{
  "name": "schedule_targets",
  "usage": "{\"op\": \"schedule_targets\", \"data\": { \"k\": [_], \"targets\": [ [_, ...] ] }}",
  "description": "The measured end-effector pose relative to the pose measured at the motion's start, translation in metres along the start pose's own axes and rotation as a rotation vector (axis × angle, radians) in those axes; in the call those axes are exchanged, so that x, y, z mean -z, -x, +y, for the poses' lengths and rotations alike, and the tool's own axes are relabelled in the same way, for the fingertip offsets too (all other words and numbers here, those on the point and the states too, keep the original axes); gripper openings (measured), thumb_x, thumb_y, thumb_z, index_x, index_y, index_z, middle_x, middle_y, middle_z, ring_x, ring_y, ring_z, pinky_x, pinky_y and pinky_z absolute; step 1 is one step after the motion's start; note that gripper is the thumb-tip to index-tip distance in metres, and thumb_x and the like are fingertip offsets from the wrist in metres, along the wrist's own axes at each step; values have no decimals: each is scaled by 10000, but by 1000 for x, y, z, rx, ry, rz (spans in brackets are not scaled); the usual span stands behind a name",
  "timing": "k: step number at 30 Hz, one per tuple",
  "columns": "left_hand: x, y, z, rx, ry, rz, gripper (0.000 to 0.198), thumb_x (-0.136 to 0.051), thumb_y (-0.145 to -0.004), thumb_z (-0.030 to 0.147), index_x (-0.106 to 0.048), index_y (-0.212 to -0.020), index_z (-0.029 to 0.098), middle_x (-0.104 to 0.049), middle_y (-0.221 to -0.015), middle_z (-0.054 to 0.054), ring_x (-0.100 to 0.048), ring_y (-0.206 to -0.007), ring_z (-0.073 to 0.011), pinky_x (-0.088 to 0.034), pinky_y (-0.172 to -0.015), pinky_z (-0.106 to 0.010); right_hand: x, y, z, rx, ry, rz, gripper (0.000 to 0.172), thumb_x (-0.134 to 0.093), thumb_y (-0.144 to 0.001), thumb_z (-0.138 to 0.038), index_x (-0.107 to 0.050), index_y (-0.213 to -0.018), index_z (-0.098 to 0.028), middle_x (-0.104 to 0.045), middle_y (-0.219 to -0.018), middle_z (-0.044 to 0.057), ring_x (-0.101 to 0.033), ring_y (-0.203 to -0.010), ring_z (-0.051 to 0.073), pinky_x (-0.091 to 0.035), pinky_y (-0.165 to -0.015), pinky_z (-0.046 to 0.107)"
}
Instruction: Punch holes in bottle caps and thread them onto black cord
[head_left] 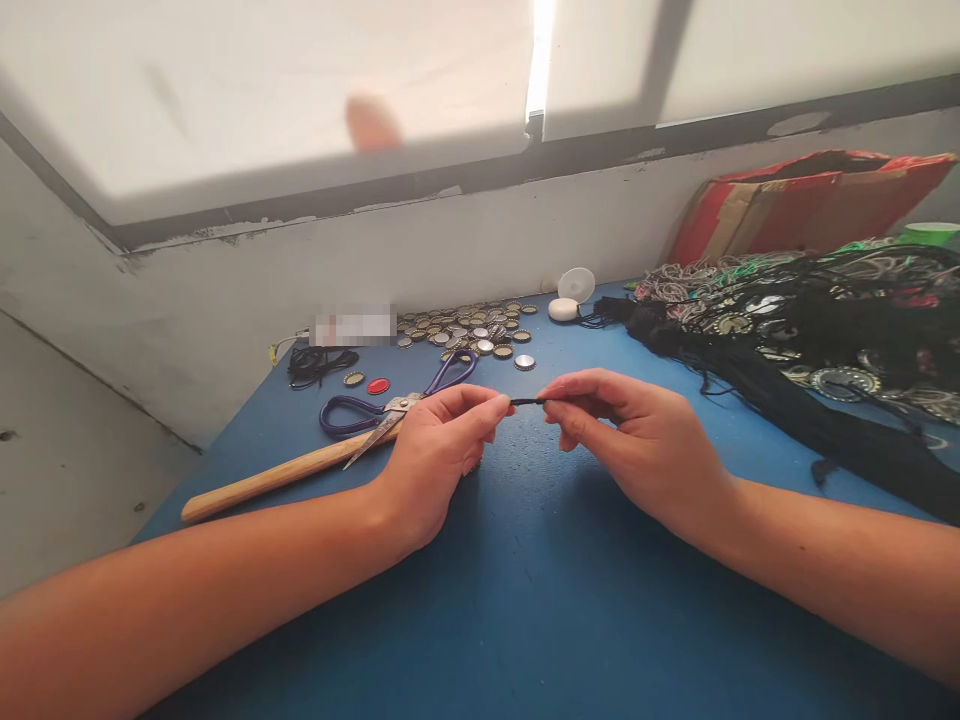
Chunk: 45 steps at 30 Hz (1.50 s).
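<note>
A short stretch of black cord (528, 401) runs level between my two hands, above the blue table (525, 620). My left hand (446, 445) pinches its left end between thumb and fingers. At the other end, my right hand (630, 435) holds it in a similar pinch. The rest of the cord is hidden in my fingers. Just behind my left hand lie scissors (402, 404) with blue handles, their blades partly apart and resting across a wooden stick (277, 482).
Many bottle caps (465, 328) are heaped by the wall, with a red cap (379, 385) nearer. Black cord lies in a small coil (322, 367) at left. At right, a long black thread bundle (795, 400) lies before tangled cords and a red cardboard box (802, 215).
</note>
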<state>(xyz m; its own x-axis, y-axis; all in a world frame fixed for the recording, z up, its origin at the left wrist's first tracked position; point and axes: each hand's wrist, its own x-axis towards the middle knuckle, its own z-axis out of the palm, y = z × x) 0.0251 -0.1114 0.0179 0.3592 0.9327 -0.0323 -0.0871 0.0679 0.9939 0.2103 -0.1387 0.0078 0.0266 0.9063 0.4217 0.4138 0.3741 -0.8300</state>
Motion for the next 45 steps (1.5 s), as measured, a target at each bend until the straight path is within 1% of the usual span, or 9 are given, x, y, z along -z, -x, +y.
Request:
{"op": "schedule_targets", "data": {
  "k": [6, 10, 13, 16, 20, 26, 34, 40, 45],
  "targets": [
    [0, -1, -1, -10, -56, -21, 242, -699, -798, 391, -627, -781, 160, -403, -581, 54, -270, -503, -43, -224, -498, -218, -2, -2, 1, -7, 8, 28, 93, -624, -855, -311, -651, -891, -229, -631, -653, -41, -585, -592, 93, -443, -545, 226],
    [0, 1, 0, -40, -123, -20, 215, -698, -798, 353, -626, -747, 158, -418, -587, 51, -277, -513, -42, -241, -511, -217, -2, -4, 1, -12, -29, 94, 112, -611, -866, -327, -617, -913, -227, -644, -779, -21, -609, -704, 105, -476, -632, 239],
    [-1, 2, 1, -40, -131, -26, 215, -690, -804, 353, -621, -743, 159, -428, -595, 50, -289, -519, -44, -248, -514, -217, 0, -5, -1, -22, -99, 36, 127, -605, -867, -328, -610, -916, -211, -656, -802, -9, -633, -740, 111, -508, -678, 238],
    [-1, 1, -1, -27, -125, -13, 231, -684, -808, 380, -629, -760, 161, -446, -620, 46, -302, -524, -43, -253, -511, -215, 0, -5, -5, -41, -290, -61, 86, -608, -854, -262, -601, -914, -201, -659, -828, -8, -654, -748, 102, -531, -720, 221],
    [-1, 0, -2, -25, -138, -17, 240, -698, -797, 392, -632, -768, 164, -475, -649, 42, -318, -529, -43, -266, -506, -208, -2, -5, -7, -60, -441, -108, 182, -668, -808, -226, -602, -977, -212, -645, -871, -14, -656, -756, 91, -544, -722, 204],
    [-2, 2, -1, -10, -146, -78, 254, -681, -812, 421, -643, -813, 170, -504, -657, 35, -347, -527, -48, -291, -500, -198, -4, -4, -4, -78, -416, -94, 184, -708, -773, -216, -629, -940, -220, -642, -826, -24, -633, -719, 84, -536, -687, 207],
    [0, -2, -4, -40, -90, -5, 264, -665, -821, 442, -626, -841, 182, -483, -600, 44, -342, -494, -57, -282, -490, -210, -1, -4, -3, -93, -223, -222, 227, -631, -811, -238, -603, -1036, -228, -607, -777, -17, -580, -709, 119, -498, -636, 263],
    [-1, 1, -3, -53, -173, -66, 267, -656, -832, 444, -634, -830, 178, -488, -595, 40, -378, -528, -61, -295, -509, -208, -3, -6, -6, -125, -243, -252, 403, -702, -768, -318, -562, -1137, -236, -626, -948, 15, -624, -754, 135, -538, -680, 297],
    [-1, 1, -3, 20, -154, -80, 266, -623, -853, 446, -623, -866, 180, -530, -630, 25, -433, -551, -66, -321, -507, -191, 0, -8, -10, -206, -373, -250, 225, -705, -775, -301, -652, -980, -223, -646, -781, -10, -588, -637, 108, -521, -629, 274]
  ]
}}
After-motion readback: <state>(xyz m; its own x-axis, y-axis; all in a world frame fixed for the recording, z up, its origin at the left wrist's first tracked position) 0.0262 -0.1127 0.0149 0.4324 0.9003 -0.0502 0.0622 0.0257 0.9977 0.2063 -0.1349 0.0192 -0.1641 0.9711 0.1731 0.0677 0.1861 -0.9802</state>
